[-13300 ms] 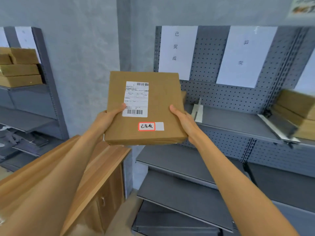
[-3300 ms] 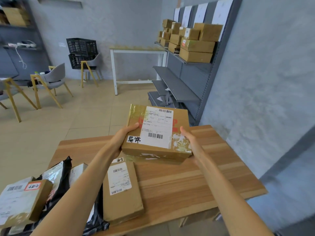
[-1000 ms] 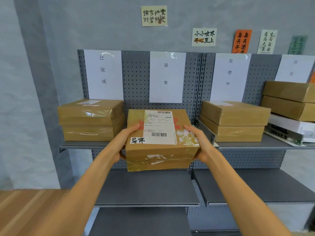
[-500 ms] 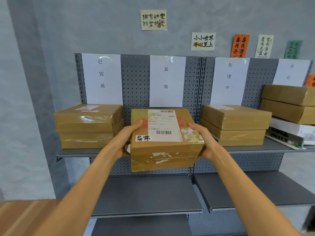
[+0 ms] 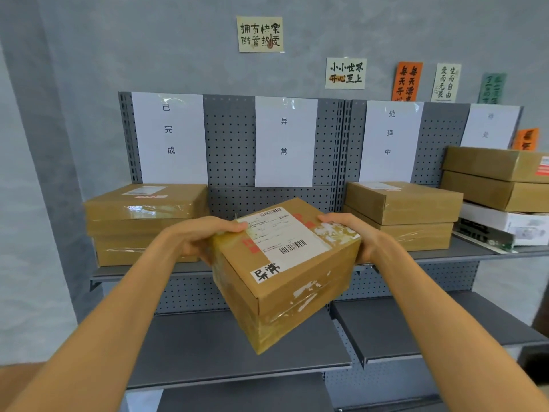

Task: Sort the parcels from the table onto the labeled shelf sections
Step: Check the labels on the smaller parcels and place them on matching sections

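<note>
A taped brown cardboard parcel [image 5: 285,275] with a white shipping label and a handwritten 异常 sticker is up in the air, turned so one corner points at me. My left hand [image 5: 205,236] grips its left side and my right hand [image 5: 353,233] grips its right side. It hangs in front of the grey shelf [image 5: 463,254], below the white sheet marked 异常 [image 5: 285,141]. The shelf spot right behind the parcel is hidden.
Stacked brown parcels [image 5: 142,221] sit under the 已完成 sheet on the left. Two more [image 5: 401,212] lie under 处理中, and brown and white boxes [image 5: 502,185] pile at the far right. A lower shelf board [image 5: 208,346] runs beneath.
The parcel has turned from square-on to a diagonal, its near corner dropping toward me. I stand closer to the shelf than half a second ago.
</note>
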